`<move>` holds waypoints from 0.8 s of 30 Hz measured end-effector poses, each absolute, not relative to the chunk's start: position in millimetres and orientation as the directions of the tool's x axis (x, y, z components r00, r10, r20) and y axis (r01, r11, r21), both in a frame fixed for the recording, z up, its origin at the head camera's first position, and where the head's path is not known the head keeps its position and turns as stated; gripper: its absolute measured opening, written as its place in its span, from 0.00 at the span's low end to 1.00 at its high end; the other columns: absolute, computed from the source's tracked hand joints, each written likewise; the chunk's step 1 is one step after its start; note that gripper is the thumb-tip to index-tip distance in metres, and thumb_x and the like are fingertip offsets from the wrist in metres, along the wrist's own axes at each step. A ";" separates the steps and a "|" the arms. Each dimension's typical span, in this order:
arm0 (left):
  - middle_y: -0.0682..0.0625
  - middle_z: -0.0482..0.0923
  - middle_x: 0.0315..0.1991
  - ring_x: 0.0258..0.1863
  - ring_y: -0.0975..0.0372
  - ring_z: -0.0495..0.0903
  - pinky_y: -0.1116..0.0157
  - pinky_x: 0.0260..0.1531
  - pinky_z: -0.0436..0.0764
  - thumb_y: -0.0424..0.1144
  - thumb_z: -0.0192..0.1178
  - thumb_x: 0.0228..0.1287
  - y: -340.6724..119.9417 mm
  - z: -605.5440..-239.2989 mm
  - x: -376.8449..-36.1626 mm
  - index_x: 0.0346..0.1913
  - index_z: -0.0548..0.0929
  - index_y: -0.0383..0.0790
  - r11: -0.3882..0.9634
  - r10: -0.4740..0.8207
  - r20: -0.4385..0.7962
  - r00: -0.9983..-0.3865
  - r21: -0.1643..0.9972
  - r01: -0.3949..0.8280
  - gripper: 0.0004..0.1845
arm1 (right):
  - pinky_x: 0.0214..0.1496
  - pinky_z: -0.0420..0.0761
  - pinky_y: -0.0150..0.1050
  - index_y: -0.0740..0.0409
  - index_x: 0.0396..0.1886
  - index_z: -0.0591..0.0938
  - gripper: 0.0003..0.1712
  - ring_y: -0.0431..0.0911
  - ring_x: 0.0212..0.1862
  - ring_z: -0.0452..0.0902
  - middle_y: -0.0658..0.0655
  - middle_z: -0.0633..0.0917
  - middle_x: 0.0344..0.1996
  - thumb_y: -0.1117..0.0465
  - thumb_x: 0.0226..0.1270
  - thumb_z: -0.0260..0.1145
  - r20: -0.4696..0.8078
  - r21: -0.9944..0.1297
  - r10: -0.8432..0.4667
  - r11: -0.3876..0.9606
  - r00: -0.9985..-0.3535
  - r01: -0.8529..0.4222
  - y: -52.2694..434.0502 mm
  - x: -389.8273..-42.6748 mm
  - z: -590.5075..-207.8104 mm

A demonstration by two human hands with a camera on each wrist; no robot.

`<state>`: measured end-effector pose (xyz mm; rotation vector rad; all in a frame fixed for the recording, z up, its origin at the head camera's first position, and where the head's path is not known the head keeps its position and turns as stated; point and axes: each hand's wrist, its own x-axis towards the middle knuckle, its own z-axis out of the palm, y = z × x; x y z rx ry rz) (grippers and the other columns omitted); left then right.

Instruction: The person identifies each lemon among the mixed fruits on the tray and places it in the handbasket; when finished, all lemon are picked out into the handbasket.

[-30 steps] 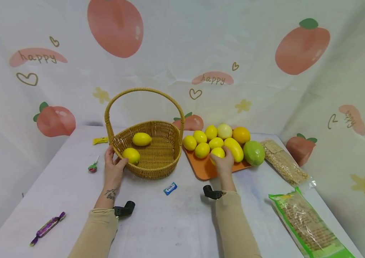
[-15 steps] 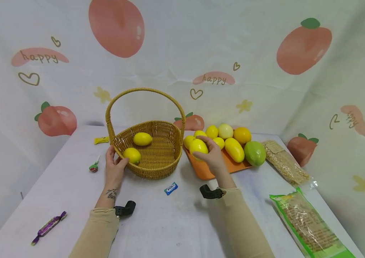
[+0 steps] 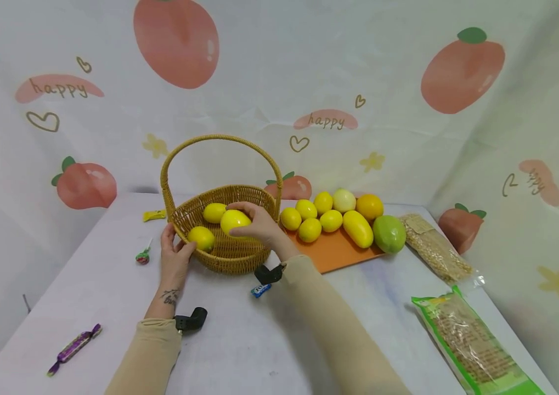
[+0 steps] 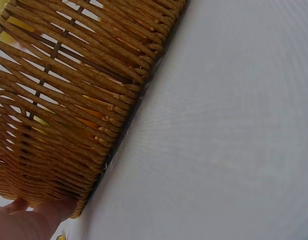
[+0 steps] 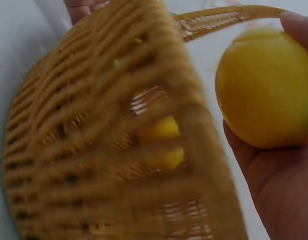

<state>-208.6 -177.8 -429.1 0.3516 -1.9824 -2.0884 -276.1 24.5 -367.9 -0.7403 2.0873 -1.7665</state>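
My right hand (image 3: 259, 226) grips a yellow lemon (image 3: 235, 223) over the wicker basket (image 3: 240, 264), inside the line of its right rim. In the right wrist view the lemon (image 5: 266, 87) sits between thumb and fingers, beside the basket's rim. Two more lemons lie in the basket, one at the back (image 3: 214, 213) and one near the left front (image 3: 201, 238). My left hand (image 3: 175, 258) holds the basket's left side, thumb near the rim. The left wrist view has its fingers against the woven wall (image 4: 69, 100), low down.
Right of the basket, an orange tray (image 3: 328, 255) carries several lemons (image 3: 310, 230), a long yellow fruit (image 3: 358, 229), an orange (image 3: 370, 207) and a green fruit (image 3: 389, 234). Two packets (image 3: 434, 249) lie farther right. Wrapped candies (image 3: 74, 349) and a lollipop (image 3: 143, 256) lie leftward.
My right hand has lifted the lemon off the tray and carried it left over the basket. My left hand has stayed on the basket's side.
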 end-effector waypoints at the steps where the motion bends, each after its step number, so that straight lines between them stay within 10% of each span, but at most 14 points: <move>1: 0.52 0.39 0.74 0.69 0.50 0.52 0.54 0.66 0.60 0.30 0.50 0.61 -177.6 -429.4 -208.6 0.73 0.41 0.51 -0.049 -0.336 -0.013 -0.942 0.999 0.003 0.42 | 0.48 0.76 0.34 0.59 0.59 0.73 0.32 0.46 0.47 0.71 0.59 0.75 0.56 0.70 0.51 0.69 0.087 -0.973 -0.584 0.124 -0.807 -0.195 19.6 -277.6 -368.7; 10: 0.53 0.40 0.74 0.69 0.51 0.53 0.54 0.66 0.60 0.32 0.51 0.61 -178.9 -430.2 -208.0 0.73 0.41 0.52 -0.049 -0.344 -0.036 -0.938 0.999 -0.020 0.42 | 0.58 0.73 0.34 0.61 0.60 0.71 0.32 0.46 0.57 0.71 0.60 0.73 0.60 0.70 0.53 0.67 0.075 -0.963 -0.644 0.151 -0.762 -0.222 2.3 -278.0 -371.4; 24: 0.52 0.39 0.74 0.69 0.49 0.53 0.52 0.65 0.60 0.32 0.50 0.60 -179.0 -429.9 -208.3 0.73 0.41 0.52 -0.029 -0.337 -0.008 -0.942 1.000 0.002 0.42 | 0.68 0.62 0.47 0.76 0.61 0.64 0.32 0.60 0.65 0.62 0.76 0.65 0.61 0.83 0.53 0.57 0.320 -0.937 -0.376 -0.260 -0.870 -0.232 70.7 -258.4 -358.8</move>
